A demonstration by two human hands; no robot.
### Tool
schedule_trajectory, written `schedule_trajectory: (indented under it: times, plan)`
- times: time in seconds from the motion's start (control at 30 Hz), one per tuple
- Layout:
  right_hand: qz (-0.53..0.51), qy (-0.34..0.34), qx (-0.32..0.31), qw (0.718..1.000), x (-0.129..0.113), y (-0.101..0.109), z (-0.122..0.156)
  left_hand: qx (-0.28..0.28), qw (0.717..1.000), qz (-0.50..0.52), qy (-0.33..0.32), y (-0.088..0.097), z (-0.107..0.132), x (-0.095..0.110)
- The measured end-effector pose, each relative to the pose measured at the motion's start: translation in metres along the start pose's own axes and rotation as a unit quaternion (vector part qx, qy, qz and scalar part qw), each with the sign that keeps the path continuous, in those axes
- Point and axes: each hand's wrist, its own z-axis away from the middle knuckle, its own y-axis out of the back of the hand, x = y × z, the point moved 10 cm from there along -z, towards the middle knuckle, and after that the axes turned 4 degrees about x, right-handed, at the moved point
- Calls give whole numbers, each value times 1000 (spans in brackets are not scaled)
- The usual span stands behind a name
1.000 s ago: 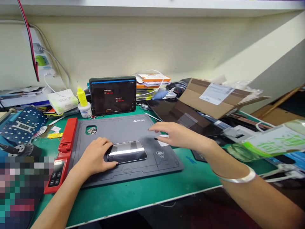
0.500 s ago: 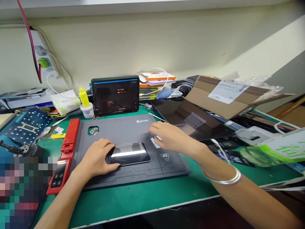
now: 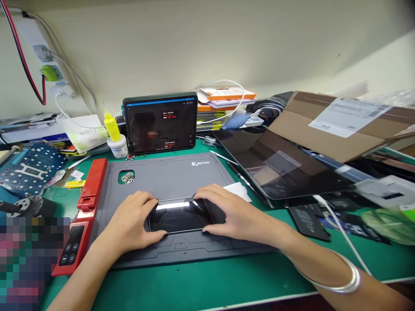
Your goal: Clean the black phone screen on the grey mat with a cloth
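A smartphone [image 3: 181, 218] with a dark, glossy screen lies on the grey work mat [image 3: 162, 177]. My left hand [image 3: 132, 220] grips its left end, thumb along the near edge and fingers at the far edge. At the other end my right hand [image 3: 223, 211] curves round the phone in the same way, fingertips on the far edge and thumb at the near one. The phone's two short ends are partly covered by my hands. Past my right hand a white paper piece [image 3: 239, 191] lies at the mat's edge.
A tablet [image 3: 160, 125] stands behind the mat. On the left are a red device [image 3: 73, 248] with buttons and a white jar [image 3: 117, 147]. To the right lie a dark glossy panel [image 3: 275, 164], a cardboard box [image 3: 298, 125] and a white cable [image 3: 343, 235].
My right hand has come from the mat's right side down to the phone's right end and taken hold of it. The left hand keeps its grip. The camera view has shifted.
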Motion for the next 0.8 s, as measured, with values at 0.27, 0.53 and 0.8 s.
schedule_trajectory:
  times: [0.27,0.53,0.8]
  plan:
    - [-101,-71,43,991,20,-2,-4,-13,1000,-21,19,0,-2,4]
    - [-97,-119,94,984,25,-2,-3,-11,999,-29,31,-6,-2,5]
    - [-117,-127,105,979,28,-4,-2,-11,999,-42,31,-4,-1,7]
